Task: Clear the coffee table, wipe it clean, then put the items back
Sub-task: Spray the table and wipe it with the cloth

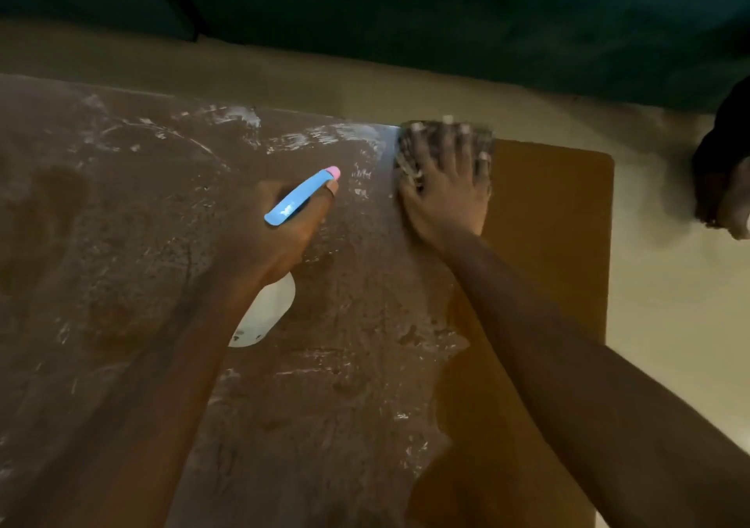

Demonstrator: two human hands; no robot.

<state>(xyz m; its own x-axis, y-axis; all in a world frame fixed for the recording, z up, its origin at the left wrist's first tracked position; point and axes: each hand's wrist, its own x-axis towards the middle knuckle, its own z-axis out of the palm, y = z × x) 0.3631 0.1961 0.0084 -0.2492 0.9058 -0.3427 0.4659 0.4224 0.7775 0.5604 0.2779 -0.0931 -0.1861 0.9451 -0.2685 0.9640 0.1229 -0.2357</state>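
Note:
The brown coffee table (pixel 121 243) fills the lower left, its top dull with streaks and foamy smears. A cleaner strip (pixel 548 243) runs along its right side. My left hand (pixel 280 235) holds a spray bottle (pixel 268 312) with a white body and a blue trigger head tipped pink (pixel 300 196), pointing up and to the right over the table. My right hand (pixel 446 186) lies flat, fingers spread, pressing a greyish cloth (pixel 406 150) onto the table near its far edge. Most of the cloth is hidden under the hand.
A dark teal sofa (pixel 446 20) runs along the top, beyond a strip of pale floor (pixel 669 324). A dark object (pixel 722 170) lies on the floor at the right edge; I cannot tell what it is.

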